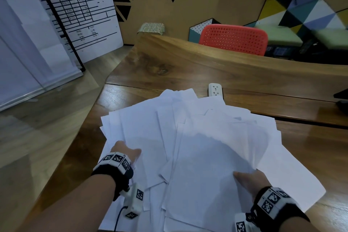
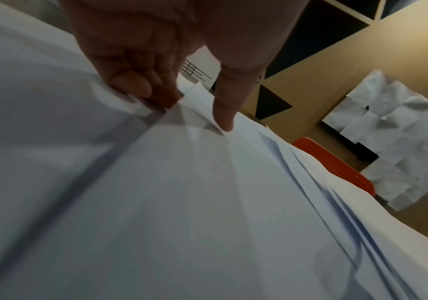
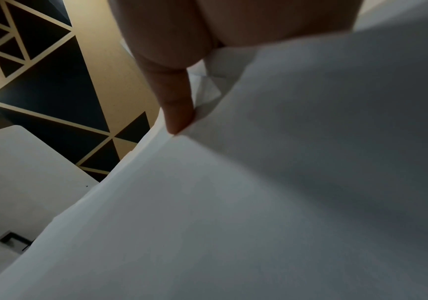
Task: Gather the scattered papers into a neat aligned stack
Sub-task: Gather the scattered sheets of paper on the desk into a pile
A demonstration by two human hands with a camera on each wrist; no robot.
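The papers (image 1: 188, 137) were fanned over the bench (image 1: 244, 81) toward 12 o'clock from both hands, gripped by the left hand (image 1: 125, 149) at 9 o'clock and the right hand (image 1: 248, 177) at 4 o'clock.

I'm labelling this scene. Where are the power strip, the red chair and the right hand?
power strip (image 1: 215, 89): head view, its white socket face.
red chair (image 1: 234, 39): head view, middle of its perforated backrest.
right hand (image 1: 249, 178): head view, back of the hand.
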